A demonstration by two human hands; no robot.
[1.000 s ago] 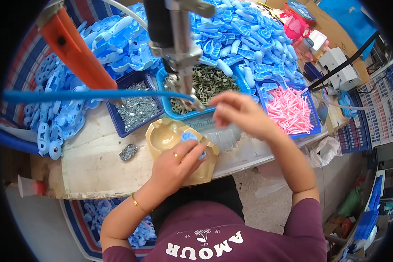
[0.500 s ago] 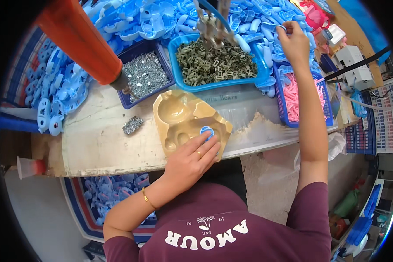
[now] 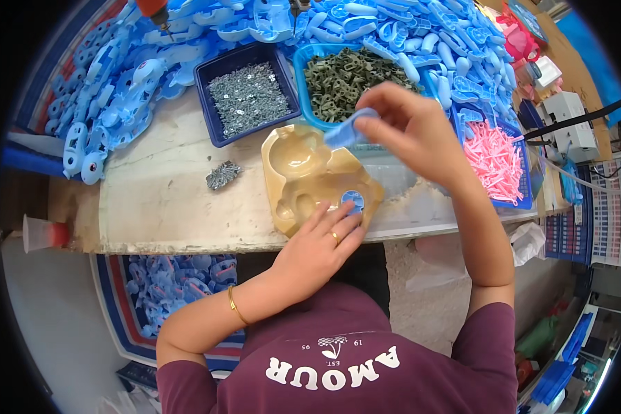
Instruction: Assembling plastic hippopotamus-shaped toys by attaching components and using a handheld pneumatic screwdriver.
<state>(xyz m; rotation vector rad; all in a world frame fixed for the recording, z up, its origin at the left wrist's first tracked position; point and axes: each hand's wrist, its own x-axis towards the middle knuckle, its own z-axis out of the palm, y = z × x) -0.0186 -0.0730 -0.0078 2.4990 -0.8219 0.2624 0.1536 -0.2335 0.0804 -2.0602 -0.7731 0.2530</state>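
Observation:
A tan moulded holder [image 3: 298, 186] with rounded hollows lies near the table's front edge. My left hand [image 3: 319, 241] rests flat on its near right side, fingers stretched out and slightly spread. The fingertips touch or nearly touch a small round blue piece [image 3: 352, 201] set in the holder. Over the holder's far right part, my right hand [image 3: 414, 134] pinches a light-blue curved plastic part [image 3: 348, 131] between thumb and fingers; motion blurs it somewhat.
Behind the holder stand a dark-blue bin of screws [image 3: 248, 100] and a blue basin of olive-green clips [image 3: 334, 79]. A basket of pink sticks [image 3: 493, 165] is at right. Blue plastic shells [image 3: 117, 110] pile up behind. A screwdriver tip [image 3: 164, 24] hangs above; loose screws [image 3: 223, 175] lie left.
My right hand has come from the far right pile toward the holder, bringing the blue plastic part. My left hand stays on the holder. The hanging orange screwdriver appears farther up in the view.

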